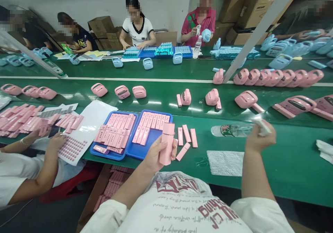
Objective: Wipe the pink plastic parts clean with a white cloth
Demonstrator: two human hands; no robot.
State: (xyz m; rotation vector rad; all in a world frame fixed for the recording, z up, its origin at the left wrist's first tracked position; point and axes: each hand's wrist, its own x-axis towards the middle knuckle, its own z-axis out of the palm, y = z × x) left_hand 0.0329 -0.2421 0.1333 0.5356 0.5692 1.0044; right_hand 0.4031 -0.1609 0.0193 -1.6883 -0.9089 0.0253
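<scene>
My left hand [158,155] is closed around a pink rectangular plastic piece [167,144], held upright over the edge of a blue tray. Raised at the right, my right hand [260,139] grips a folded white cloth [263,127]. A clear plastic bottle [231,130] lies on its side just left of that hand. Several loose pink pieces [186,133] lie right of my left hand. The half-filled blue tray [153,145] holds rows of similar pieces, and a fuller blue tray [119,155] sits beside it.
A whitish cloth sheet [225,163] lies near the table's front edge. Pink rounded housings [246,99] stand along the green belt [161,104]. At my left, a co-worker's hands [56,143] work over a sticker sheet [73,148]. Other people sit across the line.
</scene>
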